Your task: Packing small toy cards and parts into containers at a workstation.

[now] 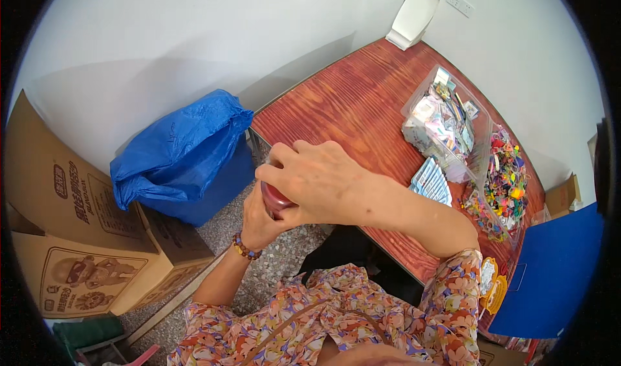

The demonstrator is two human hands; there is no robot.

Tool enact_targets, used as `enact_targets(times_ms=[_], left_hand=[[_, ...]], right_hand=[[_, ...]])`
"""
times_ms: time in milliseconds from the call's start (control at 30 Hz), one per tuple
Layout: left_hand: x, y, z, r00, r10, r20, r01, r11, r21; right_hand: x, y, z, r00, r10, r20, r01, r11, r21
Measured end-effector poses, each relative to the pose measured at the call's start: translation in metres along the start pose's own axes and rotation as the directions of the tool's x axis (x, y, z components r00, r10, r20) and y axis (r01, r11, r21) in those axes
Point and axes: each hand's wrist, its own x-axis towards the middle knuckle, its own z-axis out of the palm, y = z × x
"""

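Both hands are closed around a rounded, shiny reddish-pink object [277, 199], held in the air just off the table's near left corner. My left hand [257, 218], with a beaded bracelet on its wrist, grips it from below and the left. My right hand [314, 180] reaches over its top, the fingers bent across it. Only a small part of the object shows between the hands, so its exact kind cannot be made out.
A reddish wood-grain table [343, 101] carries a clear bin of small packets [446, 127], fanned blue-white cards [430, 183] and a heap of colourful trinkets [504, 185]. A blue bag-lined bin [187, 152] and an open cardboard box [97, 269] stand left. A blue panel [550, 269] is at right.
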Motion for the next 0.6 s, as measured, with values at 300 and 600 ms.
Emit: enact_targets(times_ms=[300, 600], left_hand=[[0.000, 0.005, -0.011, 0.997, -0.047, 0.067, 0.055, 0.990, -0.130], [0.020, 0.053, -0.035, 0.988, 0.152, 0.029, -0.150, 0.986, -0.066]], right_hand=[[-0.004, 0.030, -0.022, 0.953, -0.096, -0.287, 0.193, 0.924, 0.331], [-0.061, 0.081, 0.115, 0.748, 0.658, -0.090, -0.022, 0.160, 0.987]])
